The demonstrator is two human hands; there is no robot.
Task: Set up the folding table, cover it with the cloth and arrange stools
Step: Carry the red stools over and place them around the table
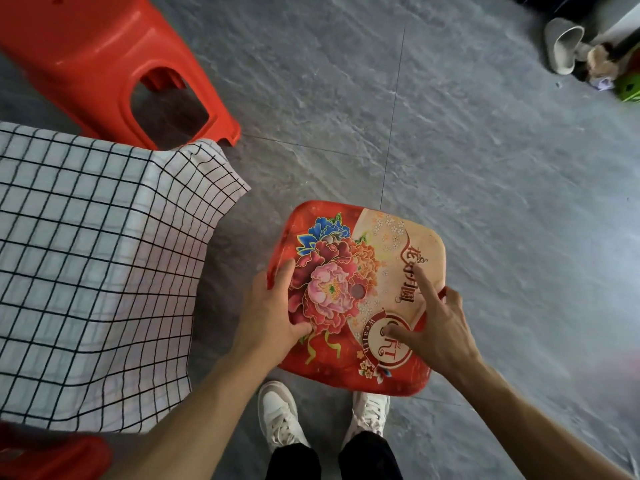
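Red plastic stool with a flower-printed seat (353, 292), held between both hands above the grey stone-tile floor (467, 168). Seat faces up toward the person; legs hidden beneath it.

Left hand (273, 313) grips the seat's left rim: thumb lies on the printed top near the flowers, fingers curl over the edge out of sight. Right hand (436, 327) sits at the seat's right near corner: index finger stretched across the cream part of the print, thumb pressed on the round emblem, remaining fingers hooked over the right rim. So the stool lies directly between the two hands, in front of the person's white sneakers (280, 414).

Desk to the person's left, covered by a white cloth with a black grid (97, 265); one cloth corner hangs off the near right edge. Stool is beside that corner, apart from it.

Second red stool (104, 60) stands on the floor beyond the desk. Edge of a third red stool (52, 459) shows at lower left, partly under the cloth.

Far right corner: a grey slipper (564, 46) and some small clutter, too blurred to identify.
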